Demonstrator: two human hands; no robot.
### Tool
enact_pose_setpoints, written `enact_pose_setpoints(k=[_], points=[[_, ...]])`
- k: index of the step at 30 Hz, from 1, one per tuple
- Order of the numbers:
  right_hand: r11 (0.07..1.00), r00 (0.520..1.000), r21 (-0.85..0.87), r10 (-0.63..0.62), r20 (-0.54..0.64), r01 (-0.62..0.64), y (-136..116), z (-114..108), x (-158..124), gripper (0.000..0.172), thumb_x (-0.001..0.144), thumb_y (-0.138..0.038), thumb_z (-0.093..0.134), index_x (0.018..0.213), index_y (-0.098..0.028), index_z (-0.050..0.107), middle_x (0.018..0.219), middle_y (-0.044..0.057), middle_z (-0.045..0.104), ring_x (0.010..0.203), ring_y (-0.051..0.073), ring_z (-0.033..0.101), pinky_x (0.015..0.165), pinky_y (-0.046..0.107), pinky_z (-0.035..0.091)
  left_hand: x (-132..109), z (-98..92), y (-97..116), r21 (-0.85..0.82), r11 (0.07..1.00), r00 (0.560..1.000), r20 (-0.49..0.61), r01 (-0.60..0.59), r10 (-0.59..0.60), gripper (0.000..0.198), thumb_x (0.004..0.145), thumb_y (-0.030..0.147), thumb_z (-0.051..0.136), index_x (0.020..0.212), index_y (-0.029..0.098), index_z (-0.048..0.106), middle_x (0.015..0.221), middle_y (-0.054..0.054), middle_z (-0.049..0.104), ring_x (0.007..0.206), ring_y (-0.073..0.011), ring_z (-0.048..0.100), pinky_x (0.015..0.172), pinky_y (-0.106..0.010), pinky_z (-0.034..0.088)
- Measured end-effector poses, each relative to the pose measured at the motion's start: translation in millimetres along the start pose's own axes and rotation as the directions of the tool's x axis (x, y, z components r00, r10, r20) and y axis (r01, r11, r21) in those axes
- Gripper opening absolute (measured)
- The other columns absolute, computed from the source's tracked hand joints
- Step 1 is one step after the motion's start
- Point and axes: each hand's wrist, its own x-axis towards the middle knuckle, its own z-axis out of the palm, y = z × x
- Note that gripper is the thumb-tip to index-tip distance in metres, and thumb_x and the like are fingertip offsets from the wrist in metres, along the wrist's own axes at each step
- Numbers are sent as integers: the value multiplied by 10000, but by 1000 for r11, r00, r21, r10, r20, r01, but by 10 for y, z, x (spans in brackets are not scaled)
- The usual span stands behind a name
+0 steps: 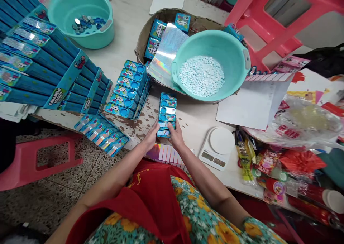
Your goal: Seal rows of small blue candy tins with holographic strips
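Note:
A row of small blue boxes with round recesses on top lies on the table in front of me. My left hand is pressed against the near left side of the row, and my right hand grips the near right side, its thumb on top of a box. Left of it stands a larger group of like blue boxes. Beyond my hands, a turquoise basin of pale candies rests on a round cardboard container holding blue packages and a shiny sheet.
Stacked blue boxes fill the left, near another turquoise basin. At the right are a white scale, paper sheets, plastic bags and a pink stool. Shiny strips lie at the table's front edge.

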Motion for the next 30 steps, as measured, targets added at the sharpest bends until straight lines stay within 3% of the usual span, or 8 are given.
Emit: enact_pose_setpoints(k=[6,10,12,14,16,18,25,30], points=[[998,998,28,62,14,-62,7,-98,-125,591,798,-503,552,1311,-243,415,1154,32,616,1041,204,575,911,384,474,-52,-14,-245,-92,995,998,-59,-28,22,537,815,400,587,1306,221,465,1255,-68,571,1143,-214,532,986,-370,411],[994,994,12,104,24,-105,-11,-222,-124,646,788,-512,560,1342,-240,368,1268,60,541,1112,209,536,926,381,453,19,-220,-244,323,946,982,-180,1,61,410,794,317,590,1179,184,549,1082,-77,635,967,-198,590,857,-349,466],[994,990,-36,103,-91,-107,-33,-326,-220,621,790,-510,558,1318,-231,389,1335,87,472,1157,212,499,926,367,441,-57,-340,-180,669,743,975,-184,31,125,262,806,292,550,1031,178,624,988,-73,639,937,-201,573,858,-356,445],[987,977,-125,74,-202,-101,-46,-428,-399,497,806,-498,543,1201,-202,489,1256,102,520,1097,204,523,891,348,448,-211,-414,-115,909,417,989,-64,3,132,195,801,316,549,893,188,664,952,-73,628,975,-229,534,890,-379,404],[976,985,-202,52,-163,-85,-37,-496,-614,387,811,-465,551,1077,-184,536,1003,69,612,909,175,574,799,317,471,-374,-430,-70,987,144,997,58,-65,57,176,773,336,586,846,202,673,961,-76,621,1020,-264,496,892,-398,374],[970,998,-236,41,-47,-51,-2,-518,-802,377,794,-421,589,1081,-192,504,787,3,588,730,143,562,693,277,473,-478,-411,-41,994,35,994,105,-104,-28,152,776,320,582,834,207,667,945,-69,627,1000,-265,500,858,-381,372],[891,993,-451,16,120,40,160,-427,-984,186,828,-374,538,864,-192,543,705,-10,529,607,127,506,581,251,456,-440,-446,39,970,145,963,219,-197,-158,219,846,242,410,752,183,599,796,-27,637,797,-172,542,742,-265,382],[683,843,-566,-137,521,461,250,-268,-902,382,833,-258,515,1211,-203,521,1021,102,523,940,215,526,821,366,490,-458,-471,12,961,205,963,217,-183,-157,245,849,255,376,746,173,583,790,-27,629,779,-160,547,714,-243,384]])
